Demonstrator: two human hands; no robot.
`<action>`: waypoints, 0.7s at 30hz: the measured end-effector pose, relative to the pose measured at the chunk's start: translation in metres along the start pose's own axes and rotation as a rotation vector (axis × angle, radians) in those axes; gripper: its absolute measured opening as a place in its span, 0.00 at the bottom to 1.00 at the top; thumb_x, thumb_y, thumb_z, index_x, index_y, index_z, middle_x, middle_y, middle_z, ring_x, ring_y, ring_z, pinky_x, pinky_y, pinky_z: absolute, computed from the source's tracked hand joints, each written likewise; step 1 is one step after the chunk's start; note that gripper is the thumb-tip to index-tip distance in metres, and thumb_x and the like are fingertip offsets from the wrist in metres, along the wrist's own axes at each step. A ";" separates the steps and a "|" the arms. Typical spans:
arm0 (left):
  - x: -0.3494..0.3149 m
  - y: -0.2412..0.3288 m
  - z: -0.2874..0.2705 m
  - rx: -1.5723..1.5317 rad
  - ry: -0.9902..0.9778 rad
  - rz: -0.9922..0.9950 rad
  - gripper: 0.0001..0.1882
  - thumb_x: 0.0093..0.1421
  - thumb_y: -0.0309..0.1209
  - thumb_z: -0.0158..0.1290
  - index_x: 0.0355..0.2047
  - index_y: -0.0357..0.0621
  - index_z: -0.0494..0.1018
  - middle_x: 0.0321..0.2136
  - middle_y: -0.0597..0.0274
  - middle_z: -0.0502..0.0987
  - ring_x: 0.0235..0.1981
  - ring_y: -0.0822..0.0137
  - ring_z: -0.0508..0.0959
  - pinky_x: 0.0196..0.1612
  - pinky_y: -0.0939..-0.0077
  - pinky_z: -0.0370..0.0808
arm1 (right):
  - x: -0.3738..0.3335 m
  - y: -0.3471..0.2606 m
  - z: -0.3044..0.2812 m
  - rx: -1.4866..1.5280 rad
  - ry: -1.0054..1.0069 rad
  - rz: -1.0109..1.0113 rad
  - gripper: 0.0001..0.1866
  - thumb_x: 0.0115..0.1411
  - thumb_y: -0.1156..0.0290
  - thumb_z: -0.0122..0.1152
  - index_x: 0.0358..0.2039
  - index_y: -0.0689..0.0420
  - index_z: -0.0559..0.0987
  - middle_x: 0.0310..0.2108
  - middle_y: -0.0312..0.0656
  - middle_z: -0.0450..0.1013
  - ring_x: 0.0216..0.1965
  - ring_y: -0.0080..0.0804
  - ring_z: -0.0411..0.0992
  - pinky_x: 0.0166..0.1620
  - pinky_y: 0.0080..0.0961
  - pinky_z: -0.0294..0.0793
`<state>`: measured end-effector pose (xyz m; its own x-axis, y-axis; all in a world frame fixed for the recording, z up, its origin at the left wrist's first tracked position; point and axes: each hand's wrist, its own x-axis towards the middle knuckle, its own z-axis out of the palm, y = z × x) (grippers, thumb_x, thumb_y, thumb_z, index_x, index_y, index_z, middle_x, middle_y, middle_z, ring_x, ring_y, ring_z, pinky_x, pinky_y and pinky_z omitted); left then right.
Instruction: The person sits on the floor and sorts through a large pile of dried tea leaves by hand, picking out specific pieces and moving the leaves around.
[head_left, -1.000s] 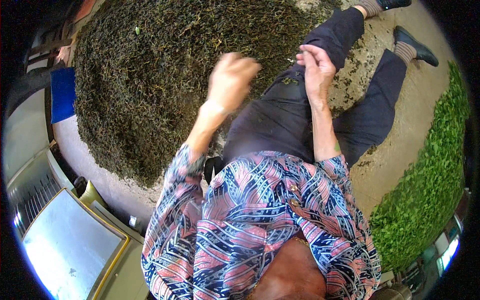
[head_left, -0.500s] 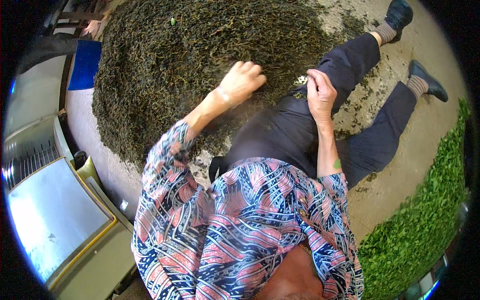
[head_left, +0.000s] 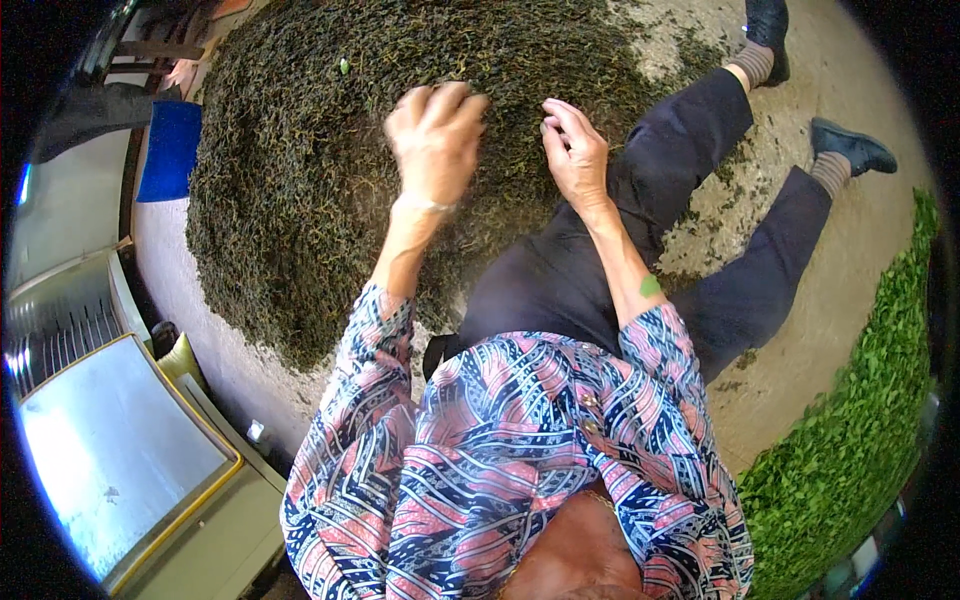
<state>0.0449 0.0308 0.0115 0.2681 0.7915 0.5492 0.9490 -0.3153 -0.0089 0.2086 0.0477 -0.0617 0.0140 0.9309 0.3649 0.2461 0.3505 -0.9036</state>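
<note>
Our legs (head_left: 690, 118) stretch to the upper right, the nearer one along the pile (head_left: 290, 200) and bounding it on our right. A blue panel (head_left: 168, 150) stands at the pile's left edge, a cabinet (head_left: 215, 535) sits lower left, and green leaves (head_left: 850, 450) spread at far right. The dark pile lies ahead and to our left; its twigs point every way, and because its top runs out of view we cannot tell its long axis. Our hands are well apart: the left (head_left: 435, 145), blurred, curls over the pile, its grip unclear; the right (head_left: 578, 155) has fingers loosely bent, thumb parted from them. Floor (head_left: 770, 400) runs between legs and leaves, and between pile and cabinet.
</note>
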 end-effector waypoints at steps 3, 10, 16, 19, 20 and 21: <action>0.016 0.016 0.038 -0.151 -0.130 0.116 0.16 0.44 0.20 0.50 0.36 0.46 0.73 0.38 0.63 0.72 0.41 0.56 0.68 0.40 0.70 0.69 | -0.008 0.020 0.001 -0.112 0.046 0.020 0.10 0.52 0.78 0.52 0.36 0.61 0.75 0.32 0.45 0.74 0.30 0.29 0.74 0.33 0.21 0.72; -0.007 -0.006 0.041 -0.421 -0.137 -0.252 0.05 0.53 0.27 0.50 0.29 0.39 0.73 0.25 0.55 0.74 0.25 0.58 0.76 0.30 0.69 0.73 | -0.020 0.012 -0.001 0.420 -0.016 0.476 0.10 0.55 0.75 0.51 0.39 0.62 0.74 0.31 0.40 0.74 0.25 0.21 0.71 0.27 0.16 0.70; -0.067 -0.029 -0.004 -0.103 0.053 -0.474 0.14 0.51 0.37 0.56 0.17 0.42 0.69 0.14 0.61 0.69 0.12 0.66 0.68 0.17 0.75 0.67 | -0.028 0.008 0.006 0.430 -0.162 0.502 0.11 0.55 0.75 0.52 0.38 0.63 0.74 0.30 0.41 0.74 0.25 0.20 0.71 0.27 0.16 0.70; -0.071 -0.060 -0.020 0.060 0.002 -0.581 0.13 0.46 0.40 0.59 0.20 0.46 0.72 0.21 0.63 0.72 0.20 0.66 0.70 0.24 0.74 0.70 | -0.027 0.012 0.003 0.383 -0.183 0.495 0.10 0.54 0.75 0.52 0.37 0.63 0.74 0.29 0.41 0.74 0.24 0.20 0.71 0.27 0.16 0.70; -0.065 -0.069 -0.024 0.157 0.070 -0.502 0.11 0.44 0.39 0.60 0.22 0.48 0.73 0.24 0.64 0.72 0.25 0.65 0.70 0.27 0.74 0.70 | -0.027 0.013 0.002 0.395 -0.172 0.490 0.10 0.54 0.75 0.52 0.37 0.63 0.74 0.29 0.40 0.74 0.24 0.20 0.71 0.27 0.16 0.71; -0.055 -0.080 -0.028 0.252 0.136 -0.420 0.10 0.43 0.37 0.60 0.25 0.50 0.75 0.27 0.64 0.72 0.29 0.64 0.70 0.30 0.74 0.70 | -0.027 0.014 0.001 0.406 -0.159 0.484 0.10 0.54 0.75 0.51 0.37 0.63 0.74 0.29 0.40 0.74 0.24 0.20 0.71 0.27 0.16 0.71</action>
<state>-0.0503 -0.0024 0.0051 -0.1531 0.7421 0.6526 0.9853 0.1649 0.0436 0.2102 0.0274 -0.0847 -0.1197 0.9862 -0.1142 -0.1388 -0.1306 -0.9817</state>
